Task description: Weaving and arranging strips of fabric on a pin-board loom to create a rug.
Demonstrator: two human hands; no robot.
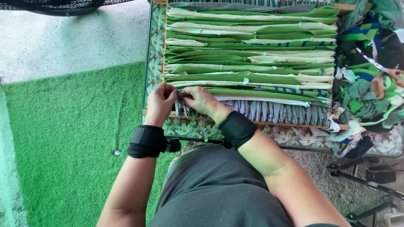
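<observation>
A wooden weaving frame lies on a floral-covered table, filled with rows of woven green and cream fabric strips. Grey warp strips run along its near edge. My left hand and my right hand meet at the frame's near left corner, both pinching a grey strip end between the fingertips. Black bands wrap both wrists.
A heap of loose green, blue and white fabric scraps with orange-handled scissors lies right of the frame. Green artificial turf and white floor are on the left. Black stand legs spread at lower right.
</observation>
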